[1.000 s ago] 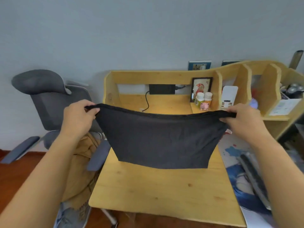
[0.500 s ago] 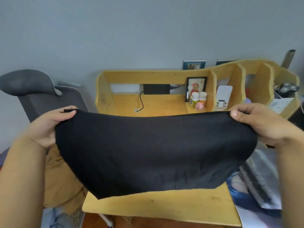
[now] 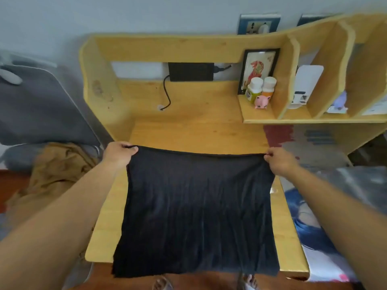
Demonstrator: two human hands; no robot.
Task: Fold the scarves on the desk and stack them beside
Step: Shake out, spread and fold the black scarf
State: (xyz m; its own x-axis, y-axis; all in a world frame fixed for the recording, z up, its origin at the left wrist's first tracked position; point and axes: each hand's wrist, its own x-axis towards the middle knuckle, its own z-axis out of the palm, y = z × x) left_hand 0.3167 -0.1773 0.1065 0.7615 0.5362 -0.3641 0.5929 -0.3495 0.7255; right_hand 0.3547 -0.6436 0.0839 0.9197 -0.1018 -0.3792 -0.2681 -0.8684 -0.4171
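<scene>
1. Across the middle of the wooden desk: black scarf, spread flat, far edge stretched straight between both hands, near edge hanging over the desk's front edge.
2. At the scarf's far left corner: left hand, fingers curled over the hem, gripping it.
3. At the far right corner: right hand, pinching the hem between thumb and fingertips.
4. Behind the scarf, bare desktop, then a black cable running down from a black box at the back.
5. On the small shelf to the right: framed picture, two white-capped bottles just in front, a pink pig figure touching or just beside them.
6. Left of the desk: grey office chair with tan cloth heaped on its seat.
7. Right of the desk: blue-printed sheet, partly hidden by the right forearm.
</scene>
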